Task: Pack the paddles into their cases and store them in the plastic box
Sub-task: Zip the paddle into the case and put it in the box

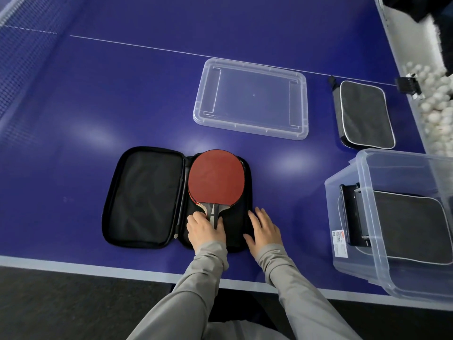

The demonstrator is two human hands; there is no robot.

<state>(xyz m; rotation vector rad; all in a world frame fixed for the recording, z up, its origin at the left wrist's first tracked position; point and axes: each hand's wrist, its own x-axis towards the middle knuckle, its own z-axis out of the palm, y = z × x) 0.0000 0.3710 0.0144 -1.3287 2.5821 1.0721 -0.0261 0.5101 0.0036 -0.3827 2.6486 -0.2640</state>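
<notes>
Left hand [205,230] grips the handle of a red-faced paddle [216,179], fingers curled over it, while the blade lies flat in the right half of an open black case [144,197]. Right hand [263,230] rests with fingers spread and relaxed on that same half's right edge, holding nothing. The case is unzipped and folded out flat on the blue surface [98,99], near its front edge. Farther back lies a clear plastic lid [250,98], and to its right a closed grey case [364,114] with pale piping, the 2 lying apart. At the right edge stands the clear plastic box [348,241], with 1 more grey case [411,227] lying inside it. Beyond the surface's right side sits a heap of white balls [436,106].
</notes>
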